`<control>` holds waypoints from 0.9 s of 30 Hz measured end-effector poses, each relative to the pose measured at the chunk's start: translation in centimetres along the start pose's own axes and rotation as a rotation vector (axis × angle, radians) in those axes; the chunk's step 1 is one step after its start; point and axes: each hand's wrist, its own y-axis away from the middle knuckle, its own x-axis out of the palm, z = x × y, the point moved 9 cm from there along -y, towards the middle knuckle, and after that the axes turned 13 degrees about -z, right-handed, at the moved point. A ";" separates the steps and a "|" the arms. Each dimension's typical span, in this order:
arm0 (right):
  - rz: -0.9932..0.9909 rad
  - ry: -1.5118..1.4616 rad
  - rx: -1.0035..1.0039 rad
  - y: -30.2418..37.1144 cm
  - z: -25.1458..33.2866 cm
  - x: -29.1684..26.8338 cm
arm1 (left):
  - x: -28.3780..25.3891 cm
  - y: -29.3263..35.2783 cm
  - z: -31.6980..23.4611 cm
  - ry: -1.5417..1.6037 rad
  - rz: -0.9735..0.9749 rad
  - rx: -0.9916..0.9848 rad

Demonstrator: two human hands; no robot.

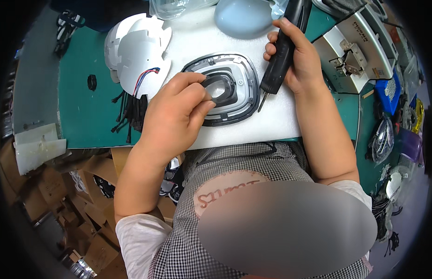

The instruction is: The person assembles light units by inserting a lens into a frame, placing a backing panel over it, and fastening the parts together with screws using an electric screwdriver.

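Note:
My right hand (302, 60) is wrapped round a black electric screwdriver (282, 58), which is tilted with its thin bit pointing down. The bit's tip is just right of a grey and black rounded housing (247, 90) that lies on a white foam sheet (281, 116). With thumb and fingers my left hand (176, 109) pinches the left side of a dark oval ring (232, 86) at the housing's middle. My fingers cover part of the ring and the housing's left side. Whether the ring is raised off the housing I cannot tell.
Left of the housing lie stacked white curved panels (139, 58) and a bundle of black cables (132, 114). A light blue rounded shell (244, 18) sits at the back. Rightward stand a white machine with a metal mechanism (351, 58) and a blue tray (389, 93).

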 end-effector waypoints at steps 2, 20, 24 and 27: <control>0.028 0.004 0.044 -0.3 -0.6 -0.6 | 0.2 0.0 -0.4 -0.053 -0.009 0.056; -0.082 -0.039 0.105 0.6 -0.7 -0.2 | 1.5 0.5 -2.2 -0.442 -0.096 0.353; -0.077 -0.054 0.085 0.8 -0.5 -0.2 | 1.0 0.0 -0.3 -0.279 -0.049 0.278; -0.074 -0.054 0.086 0.8 -0.5 0.0 | 1.0 -0.2 1.1 -0.126 -0.051 0.169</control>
